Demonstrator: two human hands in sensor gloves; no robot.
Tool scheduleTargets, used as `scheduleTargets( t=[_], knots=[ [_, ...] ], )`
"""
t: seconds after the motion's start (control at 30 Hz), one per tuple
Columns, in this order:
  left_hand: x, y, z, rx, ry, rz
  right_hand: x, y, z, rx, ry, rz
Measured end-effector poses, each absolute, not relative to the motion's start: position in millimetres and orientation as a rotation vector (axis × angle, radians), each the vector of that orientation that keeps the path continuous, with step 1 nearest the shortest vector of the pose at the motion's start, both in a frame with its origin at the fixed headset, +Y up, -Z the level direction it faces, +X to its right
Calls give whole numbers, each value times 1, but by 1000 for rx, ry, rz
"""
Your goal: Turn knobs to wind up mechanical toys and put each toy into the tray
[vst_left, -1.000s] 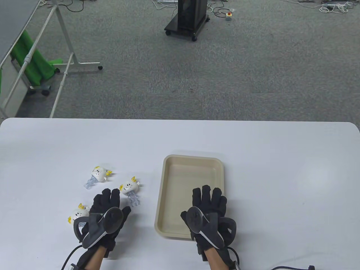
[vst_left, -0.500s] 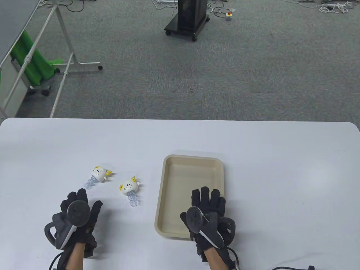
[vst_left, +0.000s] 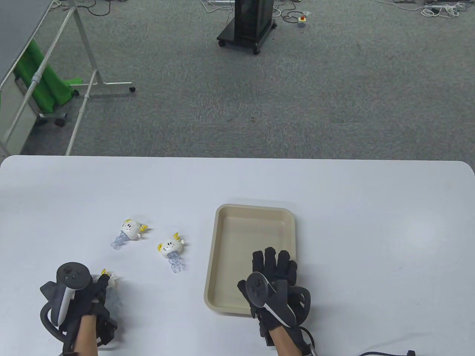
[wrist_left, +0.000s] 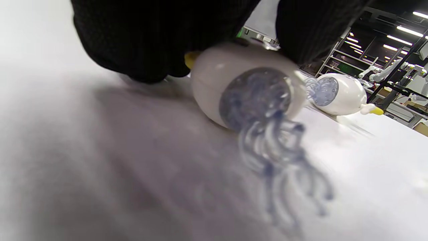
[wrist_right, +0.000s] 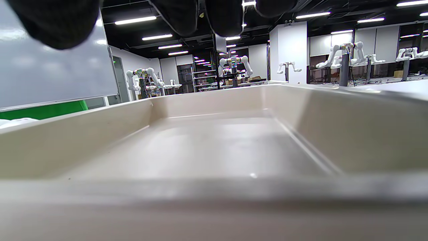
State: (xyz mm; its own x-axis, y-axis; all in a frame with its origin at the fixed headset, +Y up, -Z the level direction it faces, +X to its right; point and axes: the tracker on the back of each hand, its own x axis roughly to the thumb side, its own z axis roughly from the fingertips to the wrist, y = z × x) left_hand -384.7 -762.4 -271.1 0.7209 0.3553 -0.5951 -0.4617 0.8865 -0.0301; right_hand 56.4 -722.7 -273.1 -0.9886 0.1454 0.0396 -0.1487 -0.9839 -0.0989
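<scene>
The left hand was curled round a white jellyfish toy lying on the table, its tentacles trailing from below the fingers. Two more toys lay beyond that grip, toward the tray. The right hand rested flat over the tray's near end, fingers straight, holding nothing.

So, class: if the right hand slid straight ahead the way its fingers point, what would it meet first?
Probably the far wall of the beige plastic tray. The right hand lies over the tray's near end, fingers pointing along its empty interior; how high it sits is unclear, so it might pass over the rim.
</scene>
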Motion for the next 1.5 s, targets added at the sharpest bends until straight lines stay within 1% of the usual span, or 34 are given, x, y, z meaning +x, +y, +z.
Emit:
scheduleTargets(
  t=[0.17, 0.47, 0.53, 0.63, 0.7, 0.8, 0.87, 1.0, 1.03, 1.1, 1.23, 1.27, 1.5],
  knots=[
    [-382, -765, -273, -212, 610, 496, 57, -723, -273, 49, -154, 2987],
    [-368, -766, -283, -235, 552, 377, 55, -725, -273, 56, -143, 3000],
    [-367, -765, -285, -218, 532, 363, 55, -725, -273, 61, -146, 2999],
    [-368, -763, -284, -177, 527, 426, 54, -724, -272, 76, -159, 2988],
    [-367, -758, -283, -114, 481, 451, 52, -723, -271, 87, -166, 2975],
    [-354, -747, -282, 41, 362, 619, 50, -721, -269, 120, -193, 2930],
    [-338, -741, -281, 106, 237, 750, 48, -719, -267, 151, -209, 2883],
    [-298, -736, -279, 166, -18, 938, 45, -716, -264, 238, -212, 2708],
    [-292, -736, -279, 166, -49, 949, 44, -716, -263, 253, -208, 2681],
    [-265, -739, -277, 137, -171, 983, 42, -716, -262, 307, -202, 2564],
    [-235, -744, -274, 95, -289, 1023, 40, -713, -259, 373, -213, 2415],
    [-229, -746, -273, 106, -323, 1043, 40, -712, -258, 389, -221, 2388],
    [-212, -750, -268, 74, -368, 1130, 35, -704, -251, 457, -303, 2321]
  ],
)
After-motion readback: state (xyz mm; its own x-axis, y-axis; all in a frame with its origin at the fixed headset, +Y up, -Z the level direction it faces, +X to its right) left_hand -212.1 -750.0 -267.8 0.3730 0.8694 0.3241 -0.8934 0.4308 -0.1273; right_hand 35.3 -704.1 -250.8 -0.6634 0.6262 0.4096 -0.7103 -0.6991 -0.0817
